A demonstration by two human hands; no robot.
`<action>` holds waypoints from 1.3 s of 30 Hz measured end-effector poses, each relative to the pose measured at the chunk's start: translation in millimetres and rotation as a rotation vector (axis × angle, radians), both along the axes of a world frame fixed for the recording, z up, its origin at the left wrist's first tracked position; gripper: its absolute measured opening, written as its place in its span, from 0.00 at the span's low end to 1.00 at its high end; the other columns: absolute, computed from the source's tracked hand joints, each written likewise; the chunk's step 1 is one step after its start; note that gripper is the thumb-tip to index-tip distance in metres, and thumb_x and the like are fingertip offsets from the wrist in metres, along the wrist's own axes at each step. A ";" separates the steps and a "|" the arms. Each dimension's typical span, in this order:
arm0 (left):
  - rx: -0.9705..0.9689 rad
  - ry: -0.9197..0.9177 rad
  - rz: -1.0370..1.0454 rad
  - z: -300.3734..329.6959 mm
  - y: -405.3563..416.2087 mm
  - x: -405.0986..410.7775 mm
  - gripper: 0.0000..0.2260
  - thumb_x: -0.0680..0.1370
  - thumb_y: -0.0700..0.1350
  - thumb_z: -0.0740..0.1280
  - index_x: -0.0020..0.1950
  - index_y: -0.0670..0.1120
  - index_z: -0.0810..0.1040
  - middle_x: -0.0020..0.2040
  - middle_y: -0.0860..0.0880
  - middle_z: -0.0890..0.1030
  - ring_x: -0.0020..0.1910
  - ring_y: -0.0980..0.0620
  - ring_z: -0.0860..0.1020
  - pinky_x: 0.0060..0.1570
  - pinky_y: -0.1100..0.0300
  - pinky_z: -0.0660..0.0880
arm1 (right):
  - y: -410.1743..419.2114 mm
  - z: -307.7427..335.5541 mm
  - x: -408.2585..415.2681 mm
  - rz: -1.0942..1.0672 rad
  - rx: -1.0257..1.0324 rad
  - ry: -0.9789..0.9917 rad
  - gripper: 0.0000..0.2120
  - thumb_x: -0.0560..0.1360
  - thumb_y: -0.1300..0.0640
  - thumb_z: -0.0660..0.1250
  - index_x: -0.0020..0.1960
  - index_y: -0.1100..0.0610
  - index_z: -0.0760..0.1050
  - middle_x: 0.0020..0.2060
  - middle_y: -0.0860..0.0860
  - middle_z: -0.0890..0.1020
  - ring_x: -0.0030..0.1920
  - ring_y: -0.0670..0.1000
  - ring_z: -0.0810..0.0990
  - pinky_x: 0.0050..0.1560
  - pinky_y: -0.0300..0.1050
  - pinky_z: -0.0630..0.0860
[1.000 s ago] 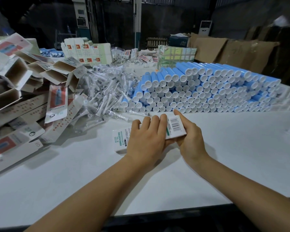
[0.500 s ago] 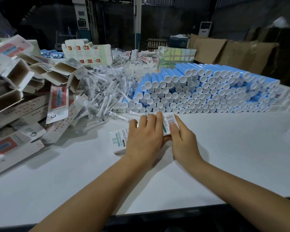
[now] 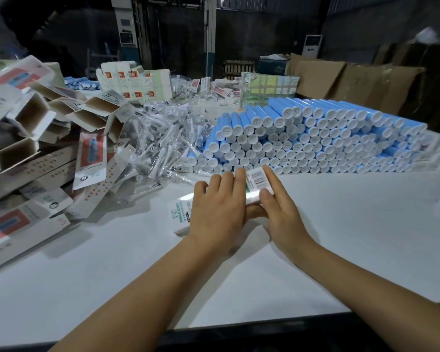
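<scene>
with my left hand (image 3: 217, 212) flat, fingers straight, pinning the white carton (image 3: 179, 215) to the table (image 3: 366, 224) just before the blue tubes (image 3: 315, 141), my right hand (image 3: 281, 214) presses its barcode end with straight fingers, so i should push that flap in squarely, not crush corners.

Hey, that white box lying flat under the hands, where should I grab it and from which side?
Probably pinch the white box across its two long edges near the middle, coming from above on the near side. It lies flat on the table, long and slim, and the blue tubes crowd its barcode end.
</scene>
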State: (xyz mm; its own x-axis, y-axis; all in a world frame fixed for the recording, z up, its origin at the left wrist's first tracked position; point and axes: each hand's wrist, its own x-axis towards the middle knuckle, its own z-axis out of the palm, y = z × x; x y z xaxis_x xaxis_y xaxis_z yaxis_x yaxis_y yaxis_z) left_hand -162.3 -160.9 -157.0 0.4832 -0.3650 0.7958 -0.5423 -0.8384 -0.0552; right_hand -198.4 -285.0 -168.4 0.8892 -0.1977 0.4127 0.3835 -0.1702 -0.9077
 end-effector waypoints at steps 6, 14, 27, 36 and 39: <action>-0.746 0.328 -0.517 19.7 10.2 8.9 0.28 0.75 0.64 0.59 0.64 0.44 0.72 0.52 0.48 0.77 0.49 0.50 0.75 0.47 0.59 0.70 | 1.7 -1.7 -2.4 -0.016 -0.124 -0.019 0.22 0.71 0.49 0.61 0.63 0.36 0.62 0.52 0.43 0.75 0.49 0.41 0.75 0.51 0.44 0.74; -1.974 1.425 -0.705 20.8 17.4 23.3 0.29 0.77 0.65 0.58 0.64 0.43 0.70 0.55 0.40 0.79 0.52 0.42 0.79 0.49 0.45 0.76 | 8.3 -8.2 -0.9 -0.083 -0.713 -0.017 0.32 0.73 0.42 0.61 0.75 0.47 0.59 0.59 0.39 0.66 0.63 0.43 0.68 0.59 0.35 0.66; -1.851 1.518 -0.644 10.8 12.0 18.7 0.23 0.79 0.55 0.61 0.67 0.42 0.70 0.57 0.41 0.78 0.56 0.43 0.78 0.53 0.49 0.76 | 3.2 -8.1 3.3 -0.114 -0.759 0.068 0.26 0.75 0.45 0.55 0.73 0.47 0.65 0.52 0.48 0.66 0.57 0.48 0.64 0.59 0.42 0.66; -1.602 1.497 -0.639 -4.7 11.4 27.7 0.07 0.80 0.42 0.60 0.51 0.41 0.76 0.51 0.42 0.79 0.49 0.46 0.79 0.43 0.54 0.80 | -77.8 31.9 -33.5 -0.387 -0.852 0.002 0.22 0.78 0.46 0.58 0.71 0.46 0.68 0.49 0.53 0.71 0.52 0.52 0.67 0.53 0.44 0.65; -1.537 1.525 -0.654 -11.8 11.3 36.1 0.08 0.80 0.42 0.59 0.50 0.42 0.77 0.50 0.43 0.80 0.48 0.48 0.79 0.48 0.52 0.80 | -146.3 35.0 -67.8 -0.596 -0.899 0.091 0.19 0.80 0.48 0.59 0.70 0.48 0.70 0.50 0.53 0.71 0.53 0.54 0.68 0.56 0.50 0.68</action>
State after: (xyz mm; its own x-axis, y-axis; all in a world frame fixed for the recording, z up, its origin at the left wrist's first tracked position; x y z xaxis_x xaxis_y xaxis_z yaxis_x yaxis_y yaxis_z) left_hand -126.2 -149.6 -168.7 0.9192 -0.3470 -0.1862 0.3315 0.4265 0.8416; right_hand -266.2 -431.2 -133.4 0.7848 -0.2664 0.5597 -0.0444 -0.9248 -0.3779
